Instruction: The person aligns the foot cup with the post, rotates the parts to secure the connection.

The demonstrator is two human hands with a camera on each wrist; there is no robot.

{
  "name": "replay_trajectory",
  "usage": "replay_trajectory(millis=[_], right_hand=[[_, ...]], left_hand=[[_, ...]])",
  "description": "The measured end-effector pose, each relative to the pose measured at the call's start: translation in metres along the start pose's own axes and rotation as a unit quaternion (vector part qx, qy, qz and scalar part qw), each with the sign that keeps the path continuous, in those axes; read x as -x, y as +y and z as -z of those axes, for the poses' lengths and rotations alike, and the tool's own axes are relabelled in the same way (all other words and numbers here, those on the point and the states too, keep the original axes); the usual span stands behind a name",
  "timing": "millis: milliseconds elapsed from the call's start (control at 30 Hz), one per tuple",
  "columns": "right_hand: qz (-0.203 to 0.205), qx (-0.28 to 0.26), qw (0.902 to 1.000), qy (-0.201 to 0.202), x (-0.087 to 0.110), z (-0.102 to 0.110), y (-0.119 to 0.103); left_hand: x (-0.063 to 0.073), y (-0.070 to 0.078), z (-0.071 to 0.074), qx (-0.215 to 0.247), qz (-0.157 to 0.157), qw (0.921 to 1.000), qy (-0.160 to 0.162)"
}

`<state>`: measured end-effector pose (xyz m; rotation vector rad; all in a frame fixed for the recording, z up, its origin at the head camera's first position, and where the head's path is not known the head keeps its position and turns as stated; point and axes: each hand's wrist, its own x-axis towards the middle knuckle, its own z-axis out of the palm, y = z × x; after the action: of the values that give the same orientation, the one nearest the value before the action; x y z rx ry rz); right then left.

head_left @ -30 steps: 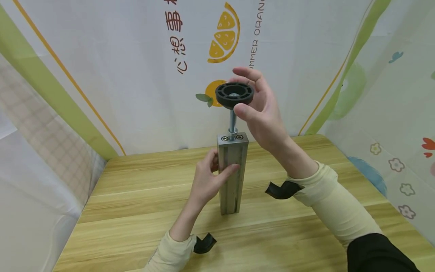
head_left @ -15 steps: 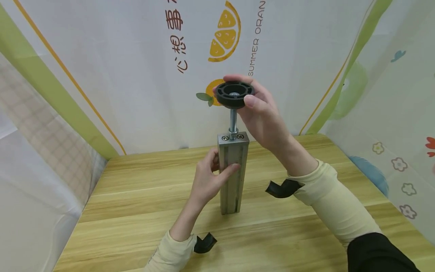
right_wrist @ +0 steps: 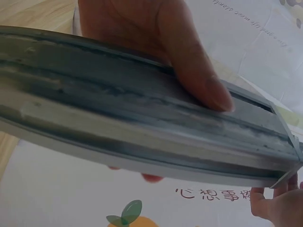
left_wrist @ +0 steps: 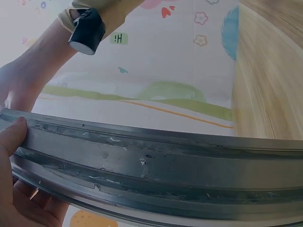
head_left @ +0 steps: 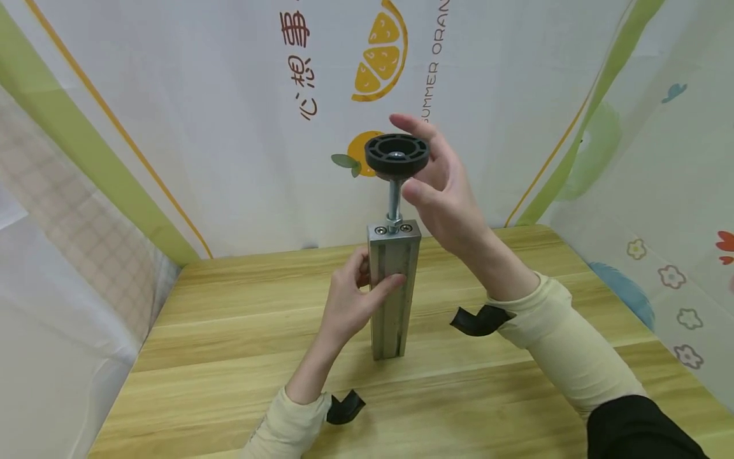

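Indoors, before a white fruit-print curtain (head_left: 241, 159), we look across a wooden table (head_left: 229, 357) on which a grooved metal bar (head_left: 390, 325) stands upright. We judge the bar stiff and fairly weighty, smooth enough to slide in a loose hold, and tall enough on its narrow base to tip if nudged; its long sides look the best place to grip. Just there, we see the left hand (head_left: 358, 296) wrapped on the bar, thumb across the face nearest us, fingers reaching behind. Higher up, the right hand (head_left: 450, 204) has thumb and fingers apart beside a round black foot (head_left: 397, 167), with nothing clamped between them; whether the thumb grazes its underside, we cannot tell. The foot looks like hard plastic, light and unlikely to bend, and we would take it by the rim. Below it runs a slim steel rod (head_left: 395, 197), probably rigid though slick, down to a nut (head_left: 394, 222) at the bar's top. Smallest of all, two screws (head_left: 406, 228) sit in that end, one on either side of the nut.
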<state>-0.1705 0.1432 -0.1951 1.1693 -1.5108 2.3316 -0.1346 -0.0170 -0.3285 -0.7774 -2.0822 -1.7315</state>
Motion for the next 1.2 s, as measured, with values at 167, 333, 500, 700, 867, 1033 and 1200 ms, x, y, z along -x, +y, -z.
replay_trajectory(millis=[167, 333, 500, 700, 867, 1033, 1200], right_hand=[[-0.018, 0.020, 0.9994, -0.021, 0.007, 0.008, 0.006], [-0.034, 0.043, 0.9968, -0.059, 0.017, 0.015, 0.013], [-0.045, 0.074, 0.9931, -0.079, 0.025, 0.022, 0.020], [-0.059, 0.103, 0.9891, -0.087, 0.037, 0.027, 0.027], [-0.066, 0.106, 0.9880, -0.092, 0.046, 0.031, 0.032], [-0.074, 0.108, 0.9866, -0.097, 0.053, 0.033, 0.037], [-0.085, 0.154, 0.9802, -0.090, 0.060, 0.032, 0.041]], left_hand=[[-0.001, 0.000, 0.001, 0.007, 0.015, 0.9998, -0.008], [-0.002, 0.000, 0.003, 0.019, 0.033, 0.9992, -0.014], [-0.003, -0.003, 0.005, 0.014, 0.044, 0.9988, -0.015], [-0.003, -0.004, 0.006, 0.004, 0.046, 0.9988, -0.017], [-0.002, -0.006, 0.006, 0.000, 0.046, 0.9985, -0.031], [-0.001, -0.009, 0.006, -0.002, 0.039, 0.9986, -0.036], [0.001, -0.010, 0.008, -0.008, 0.040, 0.9985, -0.035]])
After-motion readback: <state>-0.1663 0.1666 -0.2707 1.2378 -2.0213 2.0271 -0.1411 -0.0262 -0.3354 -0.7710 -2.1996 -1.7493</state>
